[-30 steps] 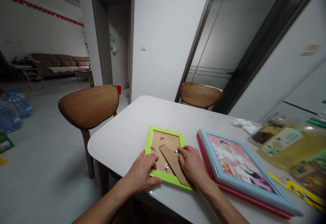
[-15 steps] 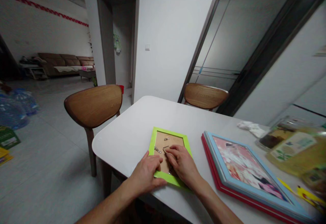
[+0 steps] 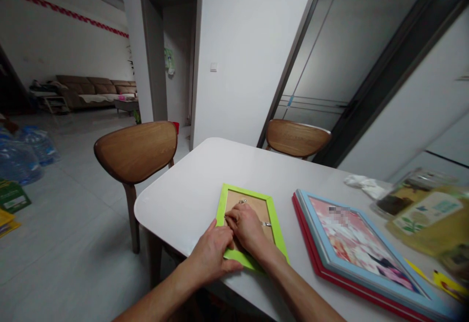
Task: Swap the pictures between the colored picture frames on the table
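Note:
A lime-green picture frame (image 3: 277, 224) lies face down on the white table, its brown backing board (image 3: 258, 208) showing. My left hand (image 3: 214, 248) grips the lower left corner of the frame, thumb along the bottom rail. My right hand (image 3: 246, 225) is over the board, its fingers closed together at the left rail, on the small metal clip there; the fingertips mostly hide it. One metal clip (image 3: 242, 201) shows at the board's top edge and another clip (image 3: 266, 224) at the right side. The lower part of the board is covered by my hands.
To the right, a light-blue framed picture (image 3: 366, 244) rests on a red frame (image 3: 307, 236). Beyond lie a crumpled white tissue (image 3: 362, 184), plastic containers (image 3: 421, 219) and a yellow item (image 3: 449, 285). Wooden chairs (image 3: 137, 151) stand at the table's far sides.
My right hand has moved left from the middle of the board to the clip at the left rail, uncovering the right-hand clip. My left hand stays on the corner.

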Action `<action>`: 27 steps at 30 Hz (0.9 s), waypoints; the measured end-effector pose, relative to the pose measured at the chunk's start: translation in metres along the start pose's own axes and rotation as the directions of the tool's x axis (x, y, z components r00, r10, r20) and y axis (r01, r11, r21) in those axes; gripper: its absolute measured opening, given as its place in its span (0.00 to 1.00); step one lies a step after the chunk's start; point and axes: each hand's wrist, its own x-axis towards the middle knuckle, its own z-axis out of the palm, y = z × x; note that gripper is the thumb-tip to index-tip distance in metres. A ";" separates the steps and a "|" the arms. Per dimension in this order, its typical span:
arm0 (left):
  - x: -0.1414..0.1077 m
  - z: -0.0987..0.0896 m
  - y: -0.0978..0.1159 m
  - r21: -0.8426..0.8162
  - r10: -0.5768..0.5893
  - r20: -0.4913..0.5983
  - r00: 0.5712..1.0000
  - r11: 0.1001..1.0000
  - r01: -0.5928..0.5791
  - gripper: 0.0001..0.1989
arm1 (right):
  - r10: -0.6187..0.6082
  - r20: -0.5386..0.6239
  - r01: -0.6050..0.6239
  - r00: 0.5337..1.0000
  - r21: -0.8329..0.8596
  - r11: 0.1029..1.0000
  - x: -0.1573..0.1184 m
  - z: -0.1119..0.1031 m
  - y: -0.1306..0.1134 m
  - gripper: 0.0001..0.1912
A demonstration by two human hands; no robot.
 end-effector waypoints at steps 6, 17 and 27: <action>-0.003 -0.002 0.002 -0.034 -0.001 -0.014 1.000 0.999 0.001 0.17 | 0.101 -0.007 -0.100 0.995 0.079 0.992 0.007 -0.005 0.023 0.13; -0.009 0.001 0.006 -0.037 -0.005 -0.039 0.999 0.999 0.004 0.16 | 0.407 -0.001 -0.407 0.913 0.043 0.912 0.039 0.002 0.051 0.13; -0.012 0.010 0.010 -0.050 -0.033 -0.062 0.998 0.998 0.029 0.20 | 0.602 -0.007 -0.593 0.798 0.169 0.787 0.058 0.006 0.060 0.10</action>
